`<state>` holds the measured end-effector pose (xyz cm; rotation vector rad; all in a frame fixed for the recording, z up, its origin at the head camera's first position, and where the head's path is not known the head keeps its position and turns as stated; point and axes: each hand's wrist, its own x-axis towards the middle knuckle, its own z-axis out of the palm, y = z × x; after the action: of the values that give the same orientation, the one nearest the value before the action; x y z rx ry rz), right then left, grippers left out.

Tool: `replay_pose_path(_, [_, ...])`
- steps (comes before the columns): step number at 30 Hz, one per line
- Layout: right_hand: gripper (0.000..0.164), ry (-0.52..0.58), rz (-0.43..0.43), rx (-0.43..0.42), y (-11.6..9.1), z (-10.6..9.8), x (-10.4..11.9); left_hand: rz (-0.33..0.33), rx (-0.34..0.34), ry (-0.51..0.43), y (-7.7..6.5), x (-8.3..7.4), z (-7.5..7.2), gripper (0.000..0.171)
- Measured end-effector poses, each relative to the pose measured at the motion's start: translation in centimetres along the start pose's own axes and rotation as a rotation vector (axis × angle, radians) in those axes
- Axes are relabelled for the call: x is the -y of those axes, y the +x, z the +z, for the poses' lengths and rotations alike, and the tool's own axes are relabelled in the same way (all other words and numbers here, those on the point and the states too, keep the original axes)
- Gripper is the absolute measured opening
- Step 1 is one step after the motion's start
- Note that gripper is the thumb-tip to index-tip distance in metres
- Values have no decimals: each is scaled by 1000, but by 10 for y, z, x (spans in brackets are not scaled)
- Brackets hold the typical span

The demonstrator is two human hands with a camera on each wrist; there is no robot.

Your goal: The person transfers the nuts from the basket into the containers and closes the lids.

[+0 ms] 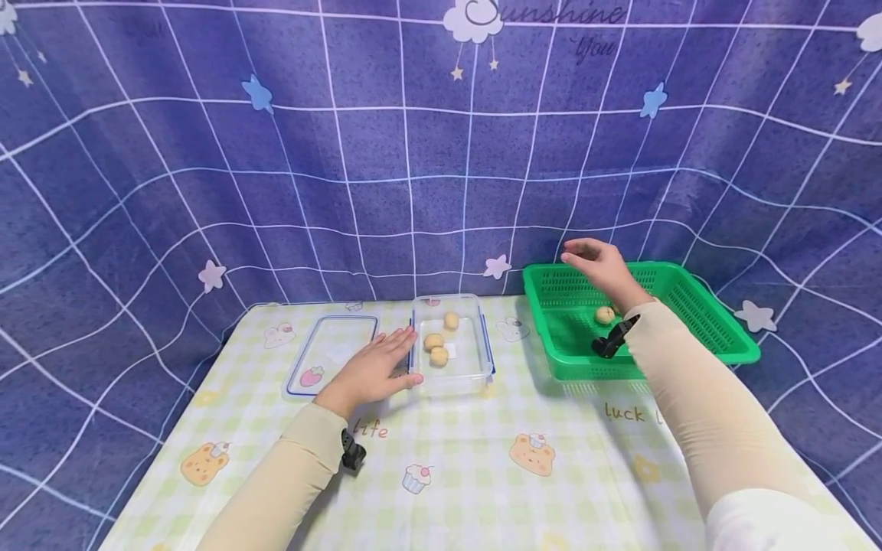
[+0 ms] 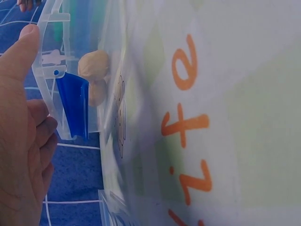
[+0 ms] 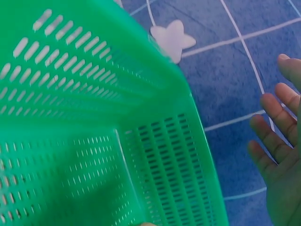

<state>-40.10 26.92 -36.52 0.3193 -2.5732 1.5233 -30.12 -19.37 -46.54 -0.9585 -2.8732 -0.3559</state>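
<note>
A clear plastic box (image 1: 472,360) with blue side clips contains three tan walnuts (image 1: 439,357). My left hand (image 1: 377,367) lies against its left side, thumb near the front corner and fingers extended along the wall. From the left wrist, the thumb shows at the box rim, beside a blue clip (image 2: 75,106). Over the green basket (image 1: 568,369), my right hand (image 1: 601,268) hovers with loosely bent fingers and nothing in them. At least one walnut (image 1: 605,314) lies in the basket below, partly hidden near the right wrist.
The clear lid (image 1: 303,375) with a blue seal lies flat left of the box. A checked cloth (image 1: 468,497) covers the table. Behind it hangs a dark blue curtain (image 1: 441,207) with a white grid, close to the basket's back edge.
</note>
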Motion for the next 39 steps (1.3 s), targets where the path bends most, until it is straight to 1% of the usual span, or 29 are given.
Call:
replay_pose_path(2, [67, -26, 0, -5, -2, -4, -1, 1, -1, 0, 0, 0, 0, 91])
replay_pose_path(5, [62, -53, -6, -20, -6, -9, -5, 1, 3, -1, 0, 0, 0, 91])
replay_pose_path(9, [57, -44, 0, -35, -8, -15, -14, 3, 14, 11, 0, -2, -2, 91])
replay_pose_path(14, [59, -35, 25, -33, -8, -21, -30, 9, -1, -3, 0, -5, -6, 90])
replay_pose_path(18, [63, -29, 61, -30, -9, -28, -41, 9, -3, -11, -2, -6, -6, 89])
replay_pose_path(23, [73, -37, 112, -18, -13, -41, -54, 6, 1, -9, -3, -6, -6, 89])
replay_pose_path(27, [74, -60, 144, -3, -18, -53, -67, 7, 4, -8, -3, -6, -6, 89])
replay_pose_path(31, [74, -65, 155, -19, -20, -62, -80, 9, 11, -4, -2, -5, -5, 90])
replay_pose_path(35, [74, -77, 167, -17, -21, -68, -83, 13, 8, -3, -2, -4, -5, 90])
replay_pose_path(39, [76, -98, 171, 32, -20, -70, -82, 9, 4, -2, -2, -3, -4, 90])
